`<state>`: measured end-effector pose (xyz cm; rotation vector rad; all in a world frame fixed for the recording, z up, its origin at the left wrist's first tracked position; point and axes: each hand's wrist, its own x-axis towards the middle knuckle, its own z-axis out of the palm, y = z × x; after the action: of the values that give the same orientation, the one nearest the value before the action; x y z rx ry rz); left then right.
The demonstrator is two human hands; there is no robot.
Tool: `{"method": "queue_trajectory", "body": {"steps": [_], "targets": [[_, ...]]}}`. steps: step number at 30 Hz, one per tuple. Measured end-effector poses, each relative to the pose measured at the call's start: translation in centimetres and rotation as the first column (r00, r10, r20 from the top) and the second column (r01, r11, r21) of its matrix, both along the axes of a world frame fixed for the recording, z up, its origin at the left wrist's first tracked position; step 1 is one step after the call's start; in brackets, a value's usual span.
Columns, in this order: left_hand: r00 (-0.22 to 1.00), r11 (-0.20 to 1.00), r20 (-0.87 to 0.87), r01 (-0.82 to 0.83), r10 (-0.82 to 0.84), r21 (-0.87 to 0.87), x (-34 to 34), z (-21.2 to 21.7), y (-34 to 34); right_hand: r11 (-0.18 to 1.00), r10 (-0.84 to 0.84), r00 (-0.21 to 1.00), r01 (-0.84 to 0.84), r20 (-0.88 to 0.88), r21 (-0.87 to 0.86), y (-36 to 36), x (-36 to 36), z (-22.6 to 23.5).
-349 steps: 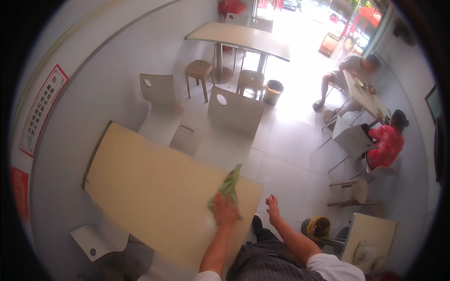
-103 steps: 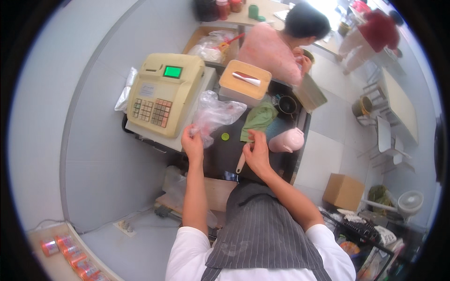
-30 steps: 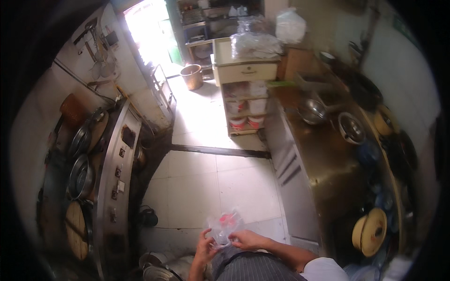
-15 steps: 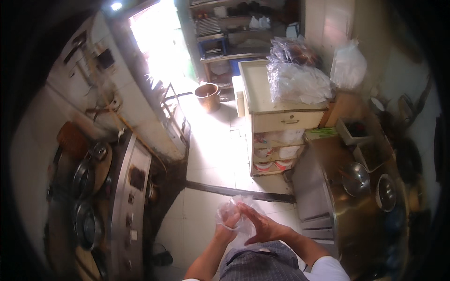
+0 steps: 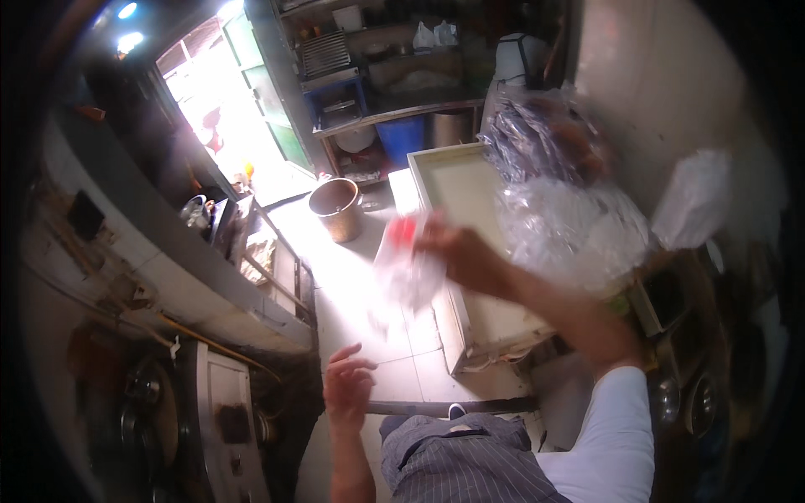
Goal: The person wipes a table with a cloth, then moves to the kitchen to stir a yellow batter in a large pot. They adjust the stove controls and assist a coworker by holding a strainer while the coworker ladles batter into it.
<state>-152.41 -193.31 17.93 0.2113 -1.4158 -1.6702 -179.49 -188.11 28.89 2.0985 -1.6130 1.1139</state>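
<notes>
One right hand [image 5: 457,251] grips a clear bag [image 5: 407,264] over a cabinet [image 5: 470,201]; left hand [image 5: 348,386] spread empty.

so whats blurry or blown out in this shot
Head view: the right hand and the clear plastic bag it holds are smeared by motion blur; the doorway is overexposed, glaring onto the floor; the left hand is fairly sharp; the stove side sits in deep shadow; fisheye bends the edges.
</notes>
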Motion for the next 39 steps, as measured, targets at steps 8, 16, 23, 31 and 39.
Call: {"method": "queue_trajectory", "body": {"steps": [8, 16, 23, 31, 39], "targets": [[0.833, 0.883, 0.532, -0.129, -0.150, 0.451, -2.4, -16.6, -22.0, 0.295, -0.643, 0.582, 0.788, -0.497, 0.541, -10.9, -29.2, -7.8], [0.756, 0.784, 0.521, -0.015, -0.397, 0.620, -11.4, -20.1, -46.6, -0.067, -0.802, 0.385, 0.702, -0.456, 0.709, -7.3, -34.3, -17.1], [0.635, 0.845, 0.620, 0.102, -0.462, 0.525, -26.3, -21.7, -63.7, 0.119, -0.804, 0.585, 0.332, -0.105, 0.936, -13.1, -34.2, -3.2], [0.357, 0.939, 0.871, 0.063, -0.338, 0.339, -34.2, -29.5, -78.2, -0.515, -0.593, 0.083, 0.726, -0.801, 0.456, -32.8, -41.9, 3.2], [0.279, 0.890, 0.869, -0.091, -0.408, 0.447, -40.6, -37.6, -96.6, 0.089, -0.983, 0.182, 0.467, 0.003, 0.880, -60.0, -45.0, -11.5]]}}
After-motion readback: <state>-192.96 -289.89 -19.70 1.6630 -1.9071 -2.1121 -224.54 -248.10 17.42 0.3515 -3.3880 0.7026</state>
